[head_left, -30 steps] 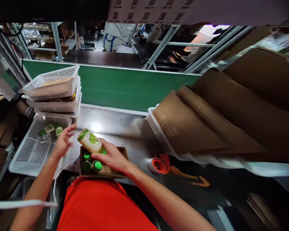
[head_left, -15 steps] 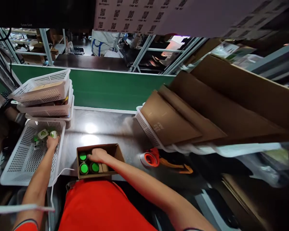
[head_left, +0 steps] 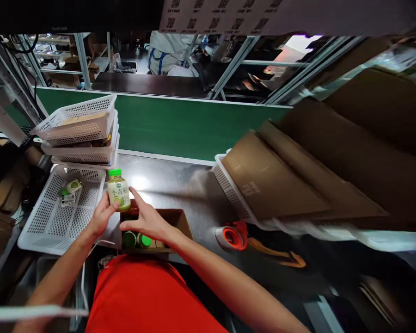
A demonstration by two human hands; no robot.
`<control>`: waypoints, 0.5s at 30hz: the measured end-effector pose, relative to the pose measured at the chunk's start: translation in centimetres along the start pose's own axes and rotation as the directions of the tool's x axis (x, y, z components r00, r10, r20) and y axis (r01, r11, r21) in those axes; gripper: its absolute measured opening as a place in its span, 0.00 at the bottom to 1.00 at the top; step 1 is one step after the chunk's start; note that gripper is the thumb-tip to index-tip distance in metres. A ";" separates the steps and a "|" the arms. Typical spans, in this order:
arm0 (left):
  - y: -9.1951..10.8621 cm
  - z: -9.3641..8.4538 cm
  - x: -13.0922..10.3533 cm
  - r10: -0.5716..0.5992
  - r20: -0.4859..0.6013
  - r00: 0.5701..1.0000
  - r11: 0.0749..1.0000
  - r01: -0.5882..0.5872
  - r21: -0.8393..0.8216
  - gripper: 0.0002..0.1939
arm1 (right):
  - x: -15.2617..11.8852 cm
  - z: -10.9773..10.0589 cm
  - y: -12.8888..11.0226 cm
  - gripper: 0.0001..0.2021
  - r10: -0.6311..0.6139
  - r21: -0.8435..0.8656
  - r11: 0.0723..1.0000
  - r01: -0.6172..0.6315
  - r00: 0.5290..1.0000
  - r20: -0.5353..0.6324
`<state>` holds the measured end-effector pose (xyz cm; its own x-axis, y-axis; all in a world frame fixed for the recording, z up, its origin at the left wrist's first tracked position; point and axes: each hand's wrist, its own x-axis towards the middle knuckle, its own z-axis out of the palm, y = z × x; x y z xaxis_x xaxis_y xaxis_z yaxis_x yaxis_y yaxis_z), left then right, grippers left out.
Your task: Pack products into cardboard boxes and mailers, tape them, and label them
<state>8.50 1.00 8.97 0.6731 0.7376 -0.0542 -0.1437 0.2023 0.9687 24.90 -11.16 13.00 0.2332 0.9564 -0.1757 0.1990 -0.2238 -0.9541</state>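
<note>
A small jar with a green lid and pale label [head_left: 119, 192] is upright in my left hand [head_left: 102, 215], just above the left end of a cardboard box [head_left: 178, 219]. Beside the jar, my right hand [head_left: 145, 217] has thumb and forefinger spread and holds nothing. Below it, inside the box, are green-lidded jars [head_left: 143, 240] and small brown cartons. To the left, a white perforated basket [head_left: 52, 231] holds small green-and-white items [head_left: 72, 187].
Stacked white baskets [head_left: 79, 134] stand at the back left. At the right, cardboard sheets [head_left: 270, 185] lean in a white basket [head_left: 232, 187]. An orange tape dispenser [head_left: 234, 237] lies right of the box. A green panel [head_left: 180, 125] runs along the back.
My left hand has lifted the jar out of the basket and brought it right, over the box edge. My right hand has risen from inside the box and opened. The view has shifted slightly.
</note>
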 end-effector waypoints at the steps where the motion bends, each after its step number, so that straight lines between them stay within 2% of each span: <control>1: 0.2 1.2 -0.2 0.036 0.092 0.995 0.999 -0.039 0.035 0.33 | 0.1 0.1 -0.5 0.45 -0.028 0.112 0.993 0.038 0.996 -0.083; 3: 0.5 2.7 -0.3 0.076 0.256 0.964 0.984 -0.115 0.138 0.34 | -0.2 -0.2 -0.9 0.36 -0.007 0.226 0.973 0.049 0.983 -0.184; 4: 0.5 3.0 -0.3 0.092 0.328 0.940 0.967 -0.163 0.194 0.33 | -0.7 -0.7 -0.8 0.33 0.011 0.219 0.975 0.033 0.980 -0.199; 5: 0.4 3.0 0.0 0.108 0.403 0.909 0.942 -0.222 0.250 0.32 | -1.4 -1.4 -0.5 0.30 0.015 0.164 0.986 0.018 0.980 -0.199; 7: 0.2 1.9 1.1 0.136 0.535 0.834 0.866 -0.363 0.345 0.28 | -3.2 -2.9 0.2 0.25 -0.016 -0.060 0.998 0.003 0.976 -0.218; 8: 0.1 0.9 2.1 0.156 0.563 0.812 0.817 -0.426 0.389 0.27 | -4.3 -3.5 0.6 0.23 -0.030 -0.182 0.983 -0.015 0.970 -0.242; 9: 0.0 -0.5 3.3 0.172 0.545 0.821 0.766 -0.459 0.450 0.26 | -5.2 -4.1 1.0 0.23 -0.027 -0.281 0.958 -0.051 0.963 -0.266; 10: -0.2 -2.2 4.7 0.176 0.473 0.863 0.711 -0.444 0.545 0.25 | -6.1 -4.4 1.5 0.23 0.000 -0.350 0.931 -0.103 0.959 -0.283; 11: -0.4 -4.2 6.2 0.181 0.356 0.917 0.663 -0.381 0.644 0.25 | -6.7 -4.7 2.1 0.24 0.048 -0.399 0.902 -0.165 0.957 -0.286; 12: -0.6 -6.4 7.7 0.173 0.169 0.970 0.602 -0.240 0.762 0.24 | -7.1 -4.7 2.7 0.23 0.109 -0.443 0.867 -0.227 0.955 -0.277; 13: -0.8 -8.7 9.1 0.159 -0.028 0.987 0.507 -0.057 0.860 0.24 | -7.2 -4.7 3.3 0.22 0.176 -0.492 0.822 -0.287 0.950 -0.258; 15: -1.4 -13.1 11.1 0.123 -0.179 0.976 0.439 0.108 0.892 0.24 | -6.7 -4.4 4.6 0.21 0.330 -0.601 0.700 -0.386 0.921 -0.206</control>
<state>6.66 17.35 3.88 0.5096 0.8601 0.0229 0.6566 -0.4059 0.6357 28.48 -19.43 10.85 0.4769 0.7683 -0.4269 0.6211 -0.6383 -0.4548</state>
